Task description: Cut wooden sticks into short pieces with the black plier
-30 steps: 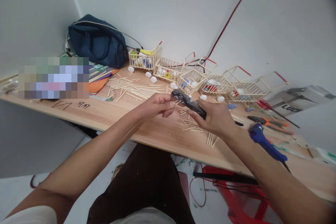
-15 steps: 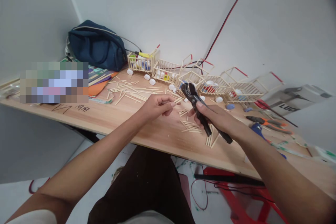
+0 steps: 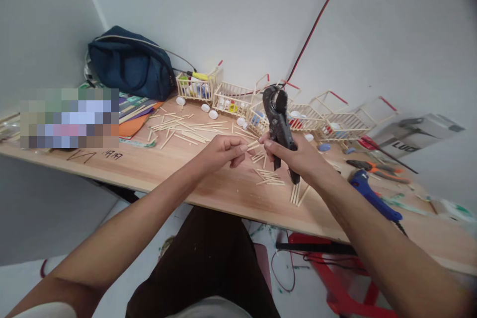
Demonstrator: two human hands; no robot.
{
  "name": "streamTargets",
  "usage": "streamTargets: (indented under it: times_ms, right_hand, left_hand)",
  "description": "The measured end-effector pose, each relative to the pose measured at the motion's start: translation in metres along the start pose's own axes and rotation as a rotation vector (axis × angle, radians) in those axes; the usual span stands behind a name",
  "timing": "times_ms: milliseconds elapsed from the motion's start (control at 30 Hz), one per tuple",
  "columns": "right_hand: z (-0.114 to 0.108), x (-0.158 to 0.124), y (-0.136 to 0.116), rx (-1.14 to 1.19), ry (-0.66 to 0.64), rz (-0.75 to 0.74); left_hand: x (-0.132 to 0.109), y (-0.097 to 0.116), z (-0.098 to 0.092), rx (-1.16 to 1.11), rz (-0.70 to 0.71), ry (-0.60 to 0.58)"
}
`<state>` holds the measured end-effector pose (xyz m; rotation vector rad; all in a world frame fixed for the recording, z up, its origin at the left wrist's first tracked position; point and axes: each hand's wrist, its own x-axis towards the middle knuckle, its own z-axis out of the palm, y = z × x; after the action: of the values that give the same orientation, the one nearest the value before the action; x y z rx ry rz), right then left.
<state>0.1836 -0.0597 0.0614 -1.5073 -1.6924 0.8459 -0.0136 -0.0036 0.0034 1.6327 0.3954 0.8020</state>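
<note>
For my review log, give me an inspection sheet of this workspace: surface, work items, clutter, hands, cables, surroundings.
Surface: wooden table, handwriting near its left front edge.
Work items: black cutter; held stick, count unclear.
Clutter: loose sticks, pliers, blue tool, bag, stick carts along the wall.
Hands: left hand pinches the stick; right hand grips the cutter.
Cables: red-and-black cable down the wall; more on the floor.
Surroundings: pale walls; red stand below the table.

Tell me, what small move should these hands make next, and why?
Perhaps the right hand should steady the free end of the pale wood with its fingertips: they are close beside it, the left hand pinches the other end, and the black cutter points head-up, away from it.
</note>
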Motion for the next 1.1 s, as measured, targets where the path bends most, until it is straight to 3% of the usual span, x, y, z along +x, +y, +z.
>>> streamTargets:
  times_ms: [167,400,633,733,933,1033,1100]
  right_hand:
    - [0.006,0.007,-0.002,-0.202,-0.013,-0.113]
    - [0.004,0.011,0.001,-0.313,0.105,-0.087]
    - [-0.017,0.012,0.018,-0.259,0.253,0.038]
    - [-0.027,0.008,0.022,-0.191,0.276,0.068]
    - [-0.035,0.000,0.026,-0.143,0.293,0.065]
    - [-0.035,-0.001,0.030,-0.143,0.310,0.072]
    - [-0.035,-0.001,0.034,-0.154,0.322,0.079]
  left_hand:
    - [0.001,0.000,0.000,0.057,0.001,-0.008]
    - [0.000,-0.001,0.006,0.145,-0.076,0.026]
    - [0.008,-0.008,0.003,0.512,-0.081,0.253]
    - [0.022,-0.010,0.010,0.663,-0.082,0.201]
    - [0.041,-0.019,0.047,0.956,-0.065,0.054]
    - [0.040,-0.026,0.053,1.054,-0.023,0.049]
    - [0.038,-0.026,0.049,1.001,0.013,0.096]
